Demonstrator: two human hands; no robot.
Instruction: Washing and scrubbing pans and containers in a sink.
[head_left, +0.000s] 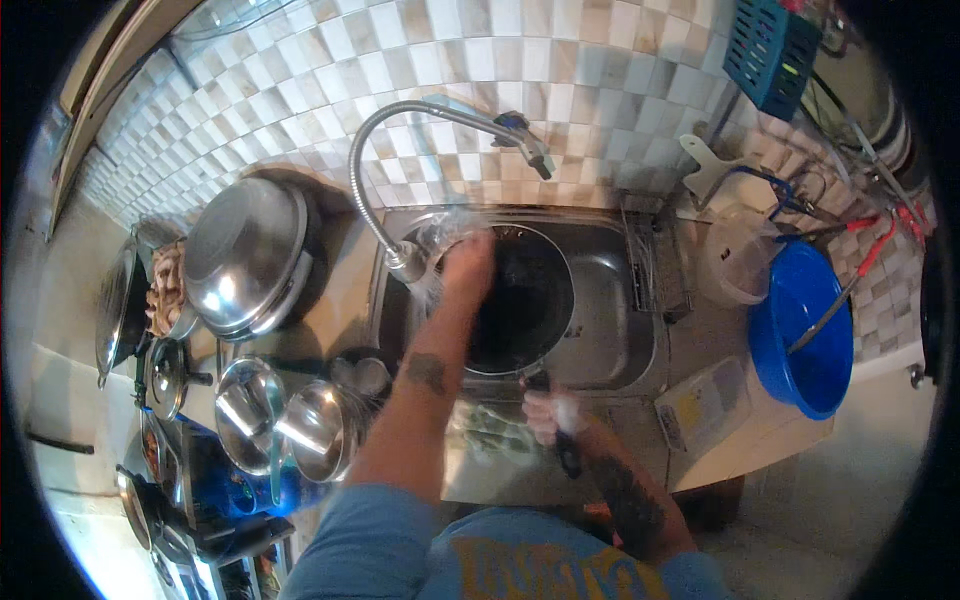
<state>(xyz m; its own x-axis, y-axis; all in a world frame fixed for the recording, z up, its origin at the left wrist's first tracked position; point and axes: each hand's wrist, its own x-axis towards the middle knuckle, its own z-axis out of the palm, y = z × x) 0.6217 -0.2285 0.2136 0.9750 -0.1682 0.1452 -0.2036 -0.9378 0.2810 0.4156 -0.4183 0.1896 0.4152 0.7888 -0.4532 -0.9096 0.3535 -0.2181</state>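
Observation:
A dark frying pan (525, 300) rests tilted over the steel sink (610, 330). My right hand (548, 415) is closed round its black handle (568, 455), with white foam near the wrist. Over the pan's upper left part, my left hand (470, 265) is balled up and slightly blurred; its fingers are curled, and whatever they hold is hidden. Just left of that hand hangs the head (405, 262) of a flexible metal faucet (358, 165). A shiny, see-through patch, water or clear plastic, shows behind the hand.
A large steel basin (245, 255) leans at left, above several steel bowls (318, 430) and lidded pans. At right stand a blue plastic tub (800, 340), a clear container (735, 260) and a wire rack (655, 255). A teal basket (770, 55) hangs on the tiled wall.

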